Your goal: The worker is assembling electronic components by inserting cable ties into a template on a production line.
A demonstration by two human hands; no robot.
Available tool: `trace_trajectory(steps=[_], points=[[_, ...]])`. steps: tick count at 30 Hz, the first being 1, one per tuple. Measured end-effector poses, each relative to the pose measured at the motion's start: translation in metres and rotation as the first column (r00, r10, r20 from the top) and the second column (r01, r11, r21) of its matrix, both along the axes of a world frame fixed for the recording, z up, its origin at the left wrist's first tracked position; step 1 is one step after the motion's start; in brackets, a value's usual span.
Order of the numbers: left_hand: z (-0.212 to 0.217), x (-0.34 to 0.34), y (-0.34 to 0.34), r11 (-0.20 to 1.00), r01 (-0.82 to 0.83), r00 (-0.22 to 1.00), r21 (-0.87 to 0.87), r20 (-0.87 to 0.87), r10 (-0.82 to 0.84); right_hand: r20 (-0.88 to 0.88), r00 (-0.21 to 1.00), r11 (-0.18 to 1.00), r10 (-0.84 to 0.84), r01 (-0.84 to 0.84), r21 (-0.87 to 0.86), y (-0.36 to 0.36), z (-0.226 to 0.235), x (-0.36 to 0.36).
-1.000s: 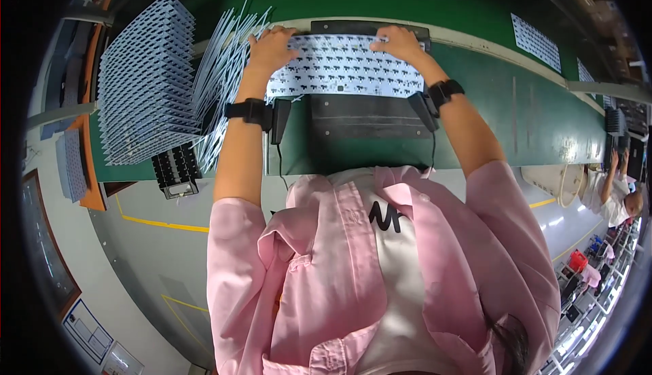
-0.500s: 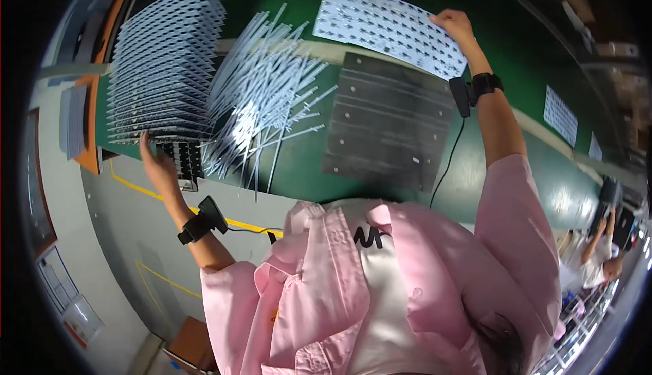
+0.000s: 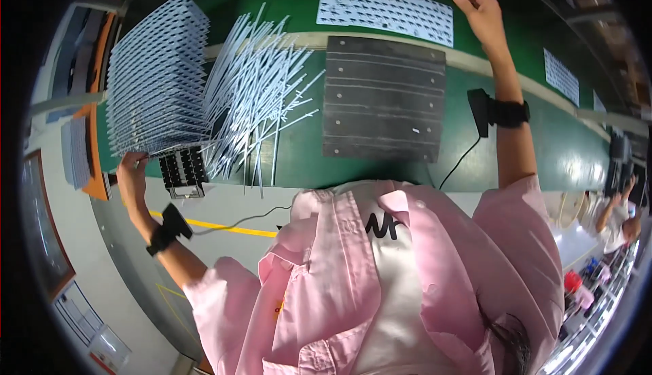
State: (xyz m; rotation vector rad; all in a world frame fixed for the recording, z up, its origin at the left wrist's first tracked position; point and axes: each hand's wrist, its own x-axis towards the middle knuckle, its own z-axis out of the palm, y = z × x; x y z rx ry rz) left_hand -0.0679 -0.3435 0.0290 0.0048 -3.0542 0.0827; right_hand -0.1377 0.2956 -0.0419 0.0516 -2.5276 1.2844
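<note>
Touching the near left corner of the stack [image 3: 156,80] of white boards, my left hand [image 3: 131,173] had its fingers bent at the edge; whether they pinched a board, I could not tell. My right hand [image 3: 481,19] was released, its fingers loosely curled around nothing, just beside the right end of a lone board [image 3: 384,12]. That board lay flat on the green bench [image 3: 557,158], beyond the pale rail [image 3: 470,65] and the dark plate [image 3: 384,100]. Loose white strips [image 3: 261,100] sprawled between stack and plate, and a black rack [image 3: 183,170] sat by the stack's near end.
</note>
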Motion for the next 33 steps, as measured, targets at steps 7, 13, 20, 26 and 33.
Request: trace_trajectory(steps=[7,13,20,26,33], points=[[0.016,0.022,0.292,0.616,0.750,0.651,0.240,-0.100,-0.753,-0.282,0.933,0.807,0.224,-0.015,0.590,-0.118,0.080,0.135],[-0.010,0.028,0.373,0.365,0.838,0.512,0.407,-0.351,-0.784,0.098,0.993,0.816,-0.060,-0.008,0.578,-0.036,0.043,0.179],[-0.035,0.027,0.280,0.566,0.539,0.788,0.624,-0.136,-0.600,0.579,0.758,0.884,-0.300,-0.007,0.467,0.108,-0.016,0.223],[-0.053,0.058,0.217,0.709,0.290,0.925,0.643,0.001,-0.380,0.689,0.698,0.899,-0.196,-0.152,0.410,0.095,-0.063,0.170],[-0.050,0.051,0.208,0.731,0.338,0.909,0.593,-0.006,-0.417,0.238,0.971,0.895,0.013,-0.117,0.430,-0.046,-0.061,0.079]])
